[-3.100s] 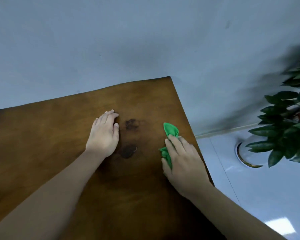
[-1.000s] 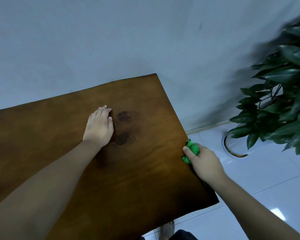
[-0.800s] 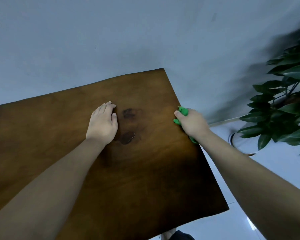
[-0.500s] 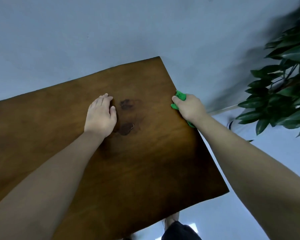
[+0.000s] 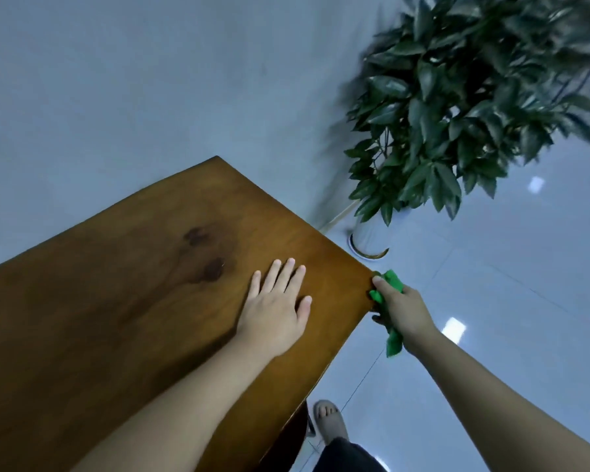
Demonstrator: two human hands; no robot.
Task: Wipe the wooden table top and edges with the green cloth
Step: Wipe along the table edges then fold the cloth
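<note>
The wooden table top [image 5: 123,321] is dark brown with two darker knots near its middle. My left hand [image 5: 275,310] lies flat and palm down on the top, fingers spread, close to the right corner. My right hand [image 5: 401,310] grips the bunched green cloth [image 5: 393,280] and presses it against the table's right corner, on the edge. A tail of the cloth hangs below my wrist.
A leafy potted plant [image 5: 457,107] in a shiny pot [image 5: 368,238] stands on the pale tiled floor to the right of the table. A grey wall runs behind the table. My sandalled foot [image 5: 329,420] is on the floor beside the table's near edge.
My right hand has slid the cloth along the right edge down to the near corner. My left hand has shifted right, past the dark knots. The view has swung toward the plant.
</note>
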